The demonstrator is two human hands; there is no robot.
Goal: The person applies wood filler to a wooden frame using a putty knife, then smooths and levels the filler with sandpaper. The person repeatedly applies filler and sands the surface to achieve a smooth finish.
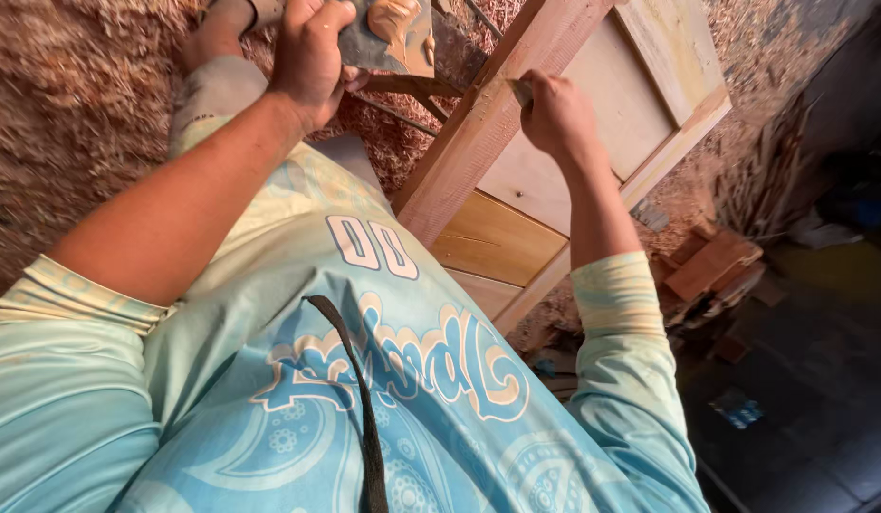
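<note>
My left hand (312,57) is at the top, shut on a flat grey and tan block-like tool (395,36) raised above the wood. My right hand (555,116) grips a small narrow tool (519,90), whose tip rests on the long reddish rail (469,142) of a wooden panelled door frame (602,104). The frame lies slanted in front of me, with pale panels between its rails. My light blue patterned shirt fills the lower part of the view.
Wood shavings (70,104) cover the ground to the left and behind the frame. A pile of reddish wood offcuts (711,266) lies at the right. Thin sticks (764,180) lean near a dark floor area (802,399).
</note>
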